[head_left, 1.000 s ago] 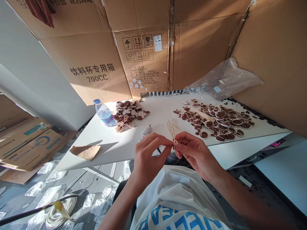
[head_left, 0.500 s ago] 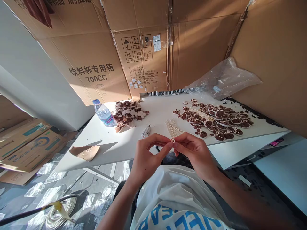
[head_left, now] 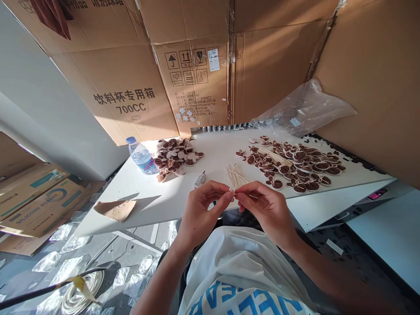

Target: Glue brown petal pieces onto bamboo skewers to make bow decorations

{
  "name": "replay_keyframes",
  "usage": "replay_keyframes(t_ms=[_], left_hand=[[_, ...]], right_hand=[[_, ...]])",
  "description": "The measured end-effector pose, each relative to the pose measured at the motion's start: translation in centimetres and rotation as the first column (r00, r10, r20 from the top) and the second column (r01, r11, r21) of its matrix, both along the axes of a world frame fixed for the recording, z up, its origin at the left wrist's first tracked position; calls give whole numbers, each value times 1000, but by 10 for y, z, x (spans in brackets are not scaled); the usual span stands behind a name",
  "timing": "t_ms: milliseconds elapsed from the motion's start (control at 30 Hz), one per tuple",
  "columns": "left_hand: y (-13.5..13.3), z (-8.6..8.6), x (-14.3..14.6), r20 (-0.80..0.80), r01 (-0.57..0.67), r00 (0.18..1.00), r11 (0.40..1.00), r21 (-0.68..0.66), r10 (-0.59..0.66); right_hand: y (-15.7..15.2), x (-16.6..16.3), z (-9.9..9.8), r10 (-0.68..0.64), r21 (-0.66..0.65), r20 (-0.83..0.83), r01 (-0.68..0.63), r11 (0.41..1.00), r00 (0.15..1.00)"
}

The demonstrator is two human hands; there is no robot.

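Pale cord (head_left: 234, 191) is pinched between the meeting fingertips of left hand (head_left: 200, 210) and right hand (head_left: 265, 210), its short length running crosswise from thumb to thumb, equally near both.

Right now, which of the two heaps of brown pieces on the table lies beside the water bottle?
The smaller heap on the left, touching the water bottle. The wider heap spreads at the right, with pale sticks over it.

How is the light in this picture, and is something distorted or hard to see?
Head view: sunlight brightens the white table; a dark shadow falls beside the cardboard scrap; wide-angle lens bends the boxes; the cord between the hands is too small to make out.
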State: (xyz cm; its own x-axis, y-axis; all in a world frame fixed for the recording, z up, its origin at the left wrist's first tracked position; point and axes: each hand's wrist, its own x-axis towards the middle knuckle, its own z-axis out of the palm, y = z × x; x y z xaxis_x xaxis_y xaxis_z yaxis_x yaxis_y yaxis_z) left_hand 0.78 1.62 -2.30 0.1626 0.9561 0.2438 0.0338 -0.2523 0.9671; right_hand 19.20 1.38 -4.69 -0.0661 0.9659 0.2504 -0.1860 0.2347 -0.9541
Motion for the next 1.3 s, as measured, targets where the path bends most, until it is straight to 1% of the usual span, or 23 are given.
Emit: replay_keyframes(t_ms=[200, 267, 467, 600, 767, 900, 1000, 1200, 1300], left_hand=[[-1, 0, 0, 18, 12, 1000, 1000, 28, -12], [-1, -1, 0, 5, 2, 1000, 999, 33, -2], [1, -3, -3, -47, -27, 999, 1000, -3, 26], [1, -3, -4, -52, -52, 997, 998, -26, 51], [1, -3, -4, -25, -57, 998, 995, -78, 55], [2, -2, -6, -14, -37, 999, 992, -119, 35], [3, -3, -8, -12, -29, 1000, 991, -128, 27], [4, -2, -8, 142, 63, 989, 979, -194, -36], [3, 0, -8, 125, 80, 991, 976, -200, -56]], right_hand=[[-5, -2, -9, -62, 168, 100, 44, 985, 993], [-6, -2, -11, -83, 197, 115, 59, 979, 990], [-5, -3, -15, -86, 151, 66, 75, 986, 994], [-4, -4, -16, -110, 160, 26, 105, 982, 994], [-4, -6, -10, -103, 114, -42, 107, 988, 994], [-5, -6, -5, -69, 107, -63, 75, 991, 996], [-6, -8, -6, -26, 104, -72, 33, 994, 997], [-8, -9, -10, -17, 68, -70, 22, 997, 997], [-5, -4, -9, 28, 59, -61, -25, 998, 998]])
